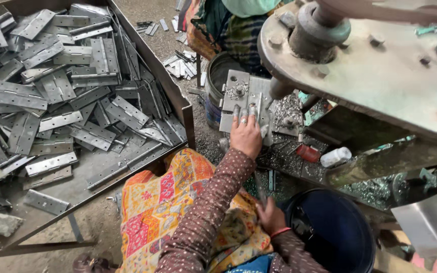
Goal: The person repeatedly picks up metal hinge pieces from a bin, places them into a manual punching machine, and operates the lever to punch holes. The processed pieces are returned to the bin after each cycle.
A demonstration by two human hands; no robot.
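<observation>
The flat grey metal strip [258,108] lies on the steel die block [238,93] under the big press head [324,30], far from me and right of the tray. My left hand [246,134] presses down on it, fingers together and stretched flat across the block, holding the piece in place. My right hand [270,216] sits near my lap, closed around a thin metal rod [260,189] just beside the dark blue bucket [332,232]. I judge this to be the seating step: the piece is being lined up on the die. The next move calls for fingers well clear of the punch. To the left, the metal tray [142,55] holds a heap of finished hinges [61,96].
</observation>
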